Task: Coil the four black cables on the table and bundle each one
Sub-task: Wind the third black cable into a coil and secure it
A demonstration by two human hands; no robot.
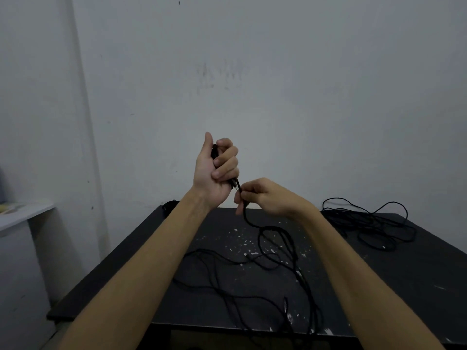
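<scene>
My left hand is raised above the black table, fingers curled round the plug end of a black cable. Just below it, my right hand pinches the same cable right under the plug. From there the cable hangs down and sprawls in loose loops over the middle and front of the table. Another black cable lies in a loose tangle at the far right of the table. A small dark bundle sits at the table's far left corner.
White paint flecks dot the table top around the middle. A pale wall stands close behind the table. A white shelf with some items juts out at the left. The table's front edge runs below my forearms.
</scene>
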